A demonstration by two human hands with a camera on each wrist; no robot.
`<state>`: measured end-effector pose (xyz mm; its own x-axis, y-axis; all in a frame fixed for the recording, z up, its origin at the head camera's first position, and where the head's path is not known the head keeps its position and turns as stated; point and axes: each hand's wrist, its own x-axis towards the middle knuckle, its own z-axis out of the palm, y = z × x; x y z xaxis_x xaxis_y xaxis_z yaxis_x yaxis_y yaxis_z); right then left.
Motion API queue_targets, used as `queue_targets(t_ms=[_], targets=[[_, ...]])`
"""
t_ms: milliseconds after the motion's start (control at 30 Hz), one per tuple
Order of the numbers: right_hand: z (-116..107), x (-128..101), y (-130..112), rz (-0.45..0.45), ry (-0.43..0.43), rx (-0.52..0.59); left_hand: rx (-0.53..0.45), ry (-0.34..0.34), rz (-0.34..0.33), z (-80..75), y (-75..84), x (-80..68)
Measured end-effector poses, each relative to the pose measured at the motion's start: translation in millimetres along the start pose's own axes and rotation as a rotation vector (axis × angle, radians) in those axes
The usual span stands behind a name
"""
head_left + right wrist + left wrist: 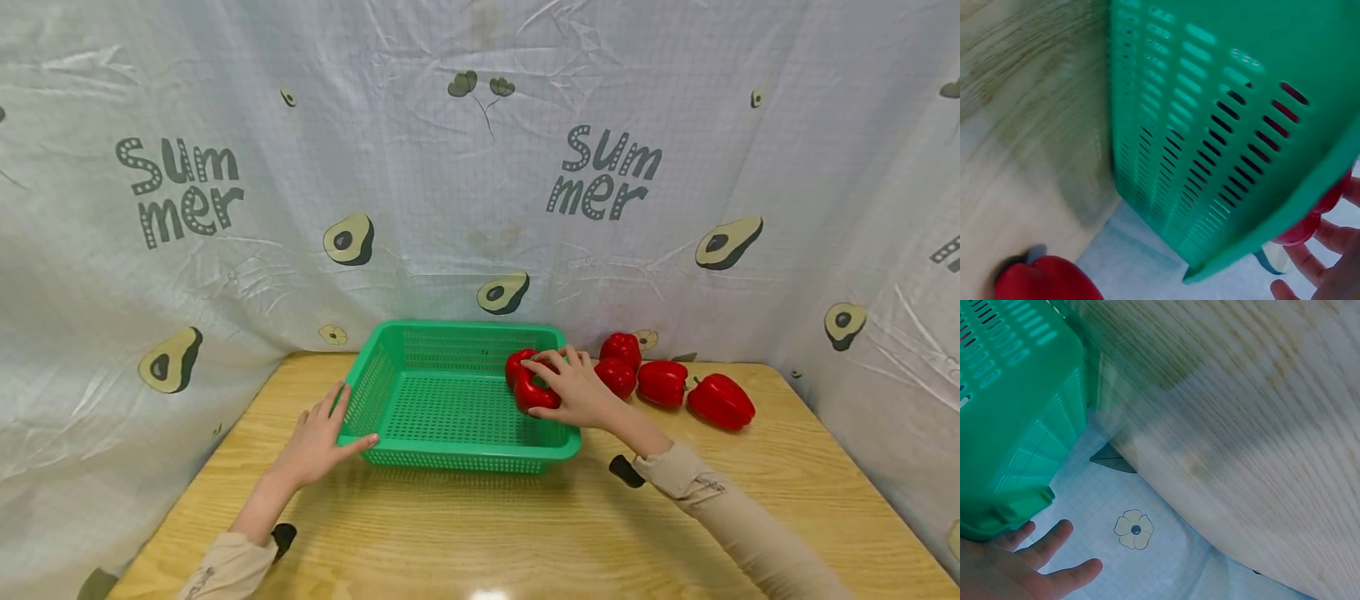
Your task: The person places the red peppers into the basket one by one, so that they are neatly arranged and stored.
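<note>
A green plastic basket [472, 451] with slotted sides stands on the table. My left hand [318, 442] rests at its front left corner, thumb on the rim and fingers extended along the outside. The left wrist view shows those fingers [1047, 547] straight beside the basket wall. Over the basket's right side, my right hand [573, 390] grips a red bell pepper [534, 398] just inside the rim. Another red bell pepper [516, 365] sits behind it, partly covered. In the right wrist view, red shows through the basket's slots [1235, 137], and the fingers touch the glossy pepper [1300, 231].
Several more red bell peppers [722, 402] lie on the table [450, 533] right of the basket, toward the back edge. A white curtain [450, 167] printed with avocados and lettering hangs behind and at both sides of the table.
</note>
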<state>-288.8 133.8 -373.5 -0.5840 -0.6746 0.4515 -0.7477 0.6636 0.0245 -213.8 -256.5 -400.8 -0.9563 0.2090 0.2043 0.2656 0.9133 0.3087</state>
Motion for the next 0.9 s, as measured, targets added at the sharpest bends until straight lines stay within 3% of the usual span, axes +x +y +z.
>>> queue_targets(t_ms=[333, 900], targets=[[13.9, 9.4, 1.8, 0.032, -0.131, -0.013, -0.003, -0.004, 0.0, -0.1, 0.0, 0.2], [16.7, 20.2, -3.2, 0.085, -0.325, -0.044, 0.0, -0.005, 0.002, -1.3, 1.0, 0.2]])
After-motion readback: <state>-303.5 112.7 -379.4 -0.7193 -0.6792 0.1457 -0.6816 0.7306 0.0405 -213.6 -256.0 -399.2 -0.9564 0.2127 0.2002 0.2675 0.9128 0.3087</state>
